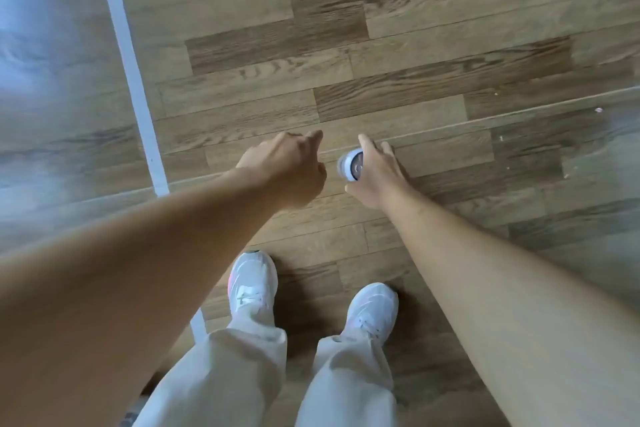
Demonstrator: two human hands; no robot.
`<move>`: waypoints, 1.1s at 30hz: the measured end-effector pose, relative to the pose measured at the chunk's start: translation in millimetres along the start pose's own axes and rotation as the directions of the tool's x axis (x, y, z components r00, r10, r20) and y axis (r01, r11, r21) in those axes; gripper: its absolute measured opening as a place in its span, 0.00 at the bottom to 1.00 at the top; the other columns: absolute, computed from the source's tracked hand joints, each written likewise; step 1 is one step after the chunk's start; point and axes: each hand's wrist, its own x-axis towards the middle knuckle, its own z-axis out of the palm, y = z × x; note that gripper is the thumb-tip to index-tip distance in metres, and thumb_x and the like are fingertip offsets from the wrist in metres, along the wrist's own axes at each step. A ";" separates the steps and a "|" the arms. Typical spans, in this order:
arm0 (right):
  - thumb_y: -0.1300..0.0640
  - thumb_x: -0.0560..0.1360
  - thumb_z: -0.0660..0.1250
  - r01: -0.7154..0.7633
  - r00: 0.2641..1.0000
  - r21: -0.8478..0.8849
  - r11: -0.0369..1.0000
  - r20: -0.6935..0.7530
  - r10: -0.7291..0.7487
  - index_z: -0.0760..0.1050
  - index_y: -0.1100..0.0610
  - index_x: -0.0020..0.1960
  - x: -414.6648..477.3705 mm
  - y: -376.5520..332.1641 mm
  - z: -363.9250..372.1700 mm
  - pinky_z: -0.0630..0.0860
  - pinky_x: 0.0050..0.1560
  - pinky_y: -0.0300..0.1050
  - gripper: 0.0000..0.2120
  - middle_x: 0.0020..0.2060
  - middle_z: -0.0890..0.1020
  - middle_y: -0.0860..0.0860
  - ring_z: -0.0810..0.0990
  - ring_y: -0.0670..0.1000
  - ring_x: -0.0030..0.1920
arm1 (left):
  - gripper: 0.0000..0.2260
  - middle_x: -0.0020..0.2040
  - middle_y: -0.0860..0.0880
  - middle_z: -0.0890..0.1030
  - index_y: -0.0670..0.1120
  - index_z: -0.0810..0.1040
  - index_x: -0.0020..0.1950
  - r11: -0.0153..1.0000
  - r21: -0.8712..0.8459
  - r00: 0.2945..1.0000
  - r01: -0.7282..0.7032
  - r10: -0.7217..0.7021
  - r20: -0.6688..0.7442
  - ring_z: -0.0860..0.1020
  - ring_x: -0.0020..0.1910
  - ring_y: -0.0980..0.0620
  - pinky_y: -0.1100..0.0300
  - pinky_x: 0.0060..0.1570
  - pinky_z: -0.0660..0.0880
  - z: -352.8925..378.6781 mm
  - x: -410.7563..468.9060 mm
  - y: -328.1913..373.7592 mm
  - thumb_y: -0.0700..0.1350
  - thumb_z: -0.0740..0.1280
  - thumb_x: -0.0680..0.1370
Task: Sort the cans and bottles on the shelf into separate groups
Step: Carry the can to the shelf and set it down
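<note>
Forearms (138, 270) reached out over floor (313, 246). Right hand (375, 173) gripped white can (350, 165), upright, at glass shelf (519, 111) edge. Left hand (287, 166) just beside, fingers curled, palm hidden: can't tell its state.

Can (350, 165) in right hand (375, 177), left hand (287, 166) just left, shoes (252, 284) below

Only the grey top and a sliver of side of the small white round can (350, 166) show; the gripping right hand (375, 173) hides the rest. The left hand (287, 166) shows only its back, so anything in its palm is hidden.
</note>
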 end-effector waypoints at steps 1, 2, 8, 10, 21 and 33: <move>0.63 0.74 0.69 0.006 1.000 -0.010 1.000 0.023 -0.006 0.58 0.53 0.73 3.8 -1.1 5.2 0.65 0.48 0.40 0.33 0.69 0.60 0.59 0.72 0.62 0.62 | 0.15 0.47 0.47 0.75 0.50 0.66 0.66 1.000 0.016 1.000 -0.009 0.009 0.011 0.73 0.42 0.43 0.56 0.35 0.64 -1.2 -1.6 -1.6 0.50 0.55 0.80; 0.64 0.73 0.69 0.014 1.000 -0.020 1.000 -0.001 -0.014 0.61 0.53 0.70 7.9 -0.4 9.1 0.66 0.46 0.40 0.30 0.66 0.62 0.58 0.74 0.62 0.59 | 0.15 0.49 0.47 0.76 0.50 0.66 0.66 0.999 0.037 1.000 -0.015 0.015 0.009 0.72 0.42 0.45 0.56 0.35 0.63 0.1 1.1 -4.5 0.50 0.55 0.80; 0.65 0.73 0.64 -0.017 0.992 -0.107 0.994 -0.130 0.003 0.67 0.53 0.61 -1.3 -1.6 10.3 0.69 0.42 0.49 0.18 0.56 0.66 0.57 0.76 0.64 0.49 | 0.17 0.59 0.46 0.76 0.50 0.64 0.69 0.993 0.114 0.999 -0.032 0.031 0.013 0.76 0.45 0.44 0.57 0.31 0.63 -6.6 2.2 -5.8 0.49 0.56 0.80; 0.63 0.73 0.64 -0.021 0.990 -0.106 0.994 -0.141 0.005 0.67 0.52 0.64 -18.6 -6.9 -7.8 0.69 0.43 0.48 0.21 0.57 0.66 0.57 0.76 0.64 0.50 | 0.19 0.61 0.46 0.76 0.50 0.62 0.71 0.990 0.141 0.999 -0.032 0.030 0.015 0.76 0.48 0.43 0.57 0.33 0.65 -15.8 -3.4 0.8 0.49 0.56 0.80; 0.51 0.71 0.71 0.079 0.978 -0.058 0.995 -0.189 -0.088 0.66 0.48 0.65 -211.2 -97.7 -212.2 0.68 0.43 0.47 0.25 0.57 0.68 0.54 0.78 0.62 0.52 | 0.30 0.69 0.50 0.71 0.53 0.53 0.75 0.989 0.073 0.992 -0.129 0.129 0.007 0.73 0.64 0.44 0.52 0.52 0.74 -169.8 -110.0 73.0 0.48 0.62 0.75; 0.48 0.66 0.72 0.093 0.940 -0.024 0.995 -0.329 -0.096 0.71 0.46 0.62 -421.0 -179.6 -403.5 0.71 0.47 0.45 0.25 0.56 0.76 0.52 0.78 0.58 0.53 | 0.39 0.57 0.55 0.79 0.59 0.60 0.68 0.924 -0.118 0.931 -0.363 0.355 -0.085 0.78 0.56 0.46 0.54 0.47 0.73 -372.0 -258.8 171.6 0.62 0.72 0.61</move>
